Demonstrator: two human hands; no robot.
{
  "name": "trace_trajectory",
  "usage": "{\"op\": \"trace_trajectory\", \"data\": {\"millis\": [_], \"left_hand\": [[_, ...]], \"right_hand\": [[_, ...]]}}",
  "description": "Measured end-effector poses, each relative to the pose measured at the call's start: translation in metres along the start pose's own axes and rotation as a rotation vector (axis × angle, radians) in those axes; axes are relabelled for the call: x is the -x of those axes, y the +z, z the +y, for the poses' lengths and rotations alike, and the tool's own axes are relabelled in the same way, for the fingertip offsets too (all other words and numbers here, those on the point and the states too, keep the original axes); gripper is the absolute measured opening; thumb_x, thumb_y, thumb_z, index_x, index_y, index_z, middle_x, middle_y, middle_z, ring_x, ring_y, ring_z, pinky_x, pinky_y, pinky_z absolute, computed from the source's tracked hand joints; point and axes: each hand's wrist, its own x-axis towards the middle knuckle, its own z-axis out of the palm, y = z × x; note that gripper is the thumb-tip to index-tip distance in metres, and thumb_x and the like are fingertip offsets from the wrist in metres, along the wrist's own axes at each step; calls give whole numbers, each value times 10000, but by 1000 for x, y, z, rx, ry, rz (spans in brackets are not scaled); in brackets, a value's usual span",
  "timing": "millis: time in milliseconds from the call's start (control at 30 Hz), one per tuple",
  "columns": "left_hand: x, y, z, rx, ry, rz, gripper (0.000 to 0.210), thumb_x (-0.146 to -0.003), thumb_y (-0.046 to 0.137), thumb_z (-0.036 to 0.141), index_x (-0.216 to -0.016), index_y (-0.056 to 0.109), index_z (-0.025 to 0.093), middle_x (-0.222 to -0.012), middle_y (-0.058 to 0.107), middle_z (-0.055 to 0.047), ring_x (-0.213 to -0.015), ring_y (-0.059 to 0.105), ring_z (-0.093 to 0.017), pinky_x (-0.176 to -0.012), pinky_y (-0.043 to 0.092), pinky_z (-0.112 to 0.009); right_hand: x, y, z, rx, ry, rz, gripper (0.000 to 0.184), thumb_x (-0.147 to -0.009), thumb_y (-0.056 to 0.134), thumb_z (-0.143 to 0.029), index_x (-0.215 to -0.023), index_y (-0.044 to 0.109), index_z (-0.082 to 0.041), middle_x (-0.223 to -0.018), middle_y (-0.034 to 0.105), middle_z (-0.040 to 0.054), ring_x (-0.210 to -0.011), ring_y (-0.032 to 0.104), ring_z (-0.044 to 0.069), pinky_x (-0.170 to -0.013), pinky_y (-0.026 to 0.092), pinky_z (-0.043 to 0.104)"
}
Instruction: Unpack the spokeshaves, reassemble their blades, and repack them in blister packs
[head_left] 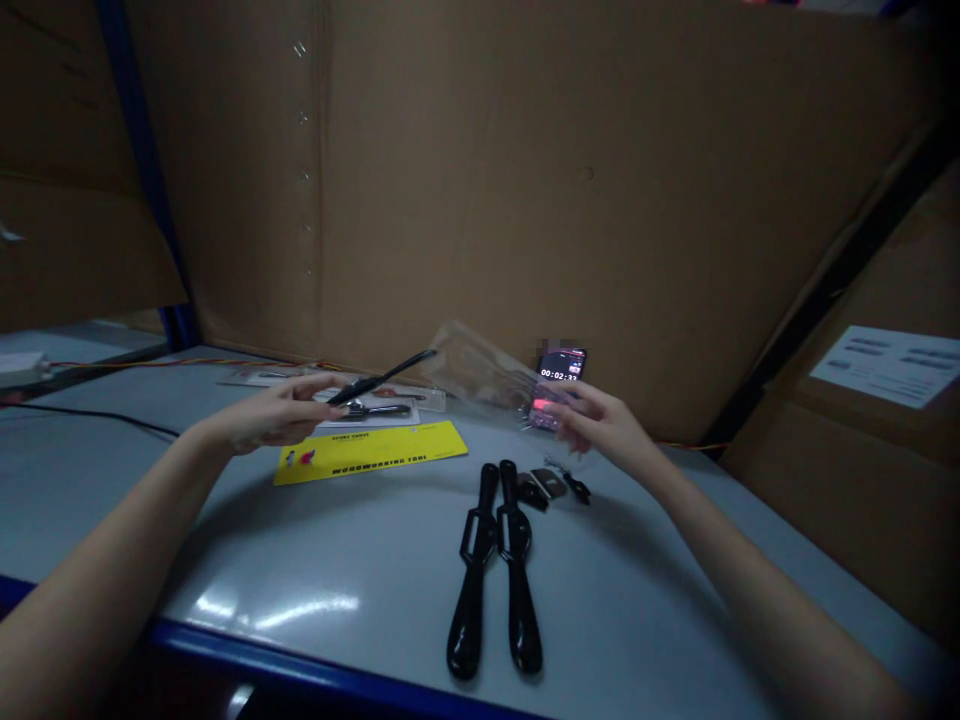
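My left hand (296,410) pinches a slim black spokeshave (382,375) between thumb and fingers, its handle slanting up to the right. In my right hand (596,420) is a clear plastic blister shell (487,370), gripped at its right end and tilted above the table. Two black spokeshave bodies lie side by side below, a left body (472,570) and a right body (519,570). Beside their upper ends are a dark blade (549,483) and a black clamp piece (577,488). A yellow card (375,452) printed "WOODWORKING TOOL" lies under my left hand.
A phone (559,375) showing a timer leans on the cardboard back wall (480,180). More packaged tools (390,408) lie behind the yellow card. Cables (97,408) and a white box (22,368) are at left. The table's blue front edge (247,655) runs near me.
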Motion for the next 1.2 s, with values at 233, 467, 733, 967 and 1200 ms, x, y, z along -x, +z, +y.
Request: {"op": "trace_trajectory", "data": {"millis": [233, 467, 733, 967, 1200], "left_hand": [[2, 1, 6, 89, -13, -145, 319, -770, 569, 446, -609, 605, 172, -471, 487, 13, -346, 348, -45, -320, 215, -169], [-1, 19, 25, -7, -15, -374, 264, -704, 656, 410, -619, 685, 161, -456, 583, -15, -324, 471, -87, -328, 359, -170], [-6, 39, 76, -178, 91, -340, 216, -672, 682, 412, -667, 718, 199, -579, 658, -16, -410, 567, -116, -335, 355, -173], [-14, 55, 98, -409, 396, -243, 228, -676, 681, 417, -662, 723, 194, -570, 635, -5, -491, 541, -105, -418, 338, -188], [-19, 61, 103, -358, 483, -111, 241, -663, 702, 397, -673, 705, 155, -607, 641, -19, -555, 561, -120, -483, 361, -204]], "right_hand": [[21, -19, 10, -92, 107, 38, 447, -764, 585, -465, -1095, 612, -166, -579, 587, -5, -403, 500, 91, -393, 429, 221], [29, 14, -25, -140, 100, -251, 452, -814, 510, -465, -1164, 580, -189, -610, 608, -3, -423, 533, 97, -375, 387, 202], [39, 44, -47, -194, 58, -335, 424, -774, 563, -468, -1107, 598, -208, -589, 518, -40, -468, 500, 91, -418, 367, 203], [46, 63, -38, -226, 38, -374, 382, -643, 729, -388, -955, 608, -204, -648, 557, -29, -526, 489, 99, -465, 363, 230], [50, 68, -48, -370, 79, -382, 400, -615, 751, -345, -945, 567, -211, -752, 569, -13, -599, 526, 110, -492, 422, 235]]}}
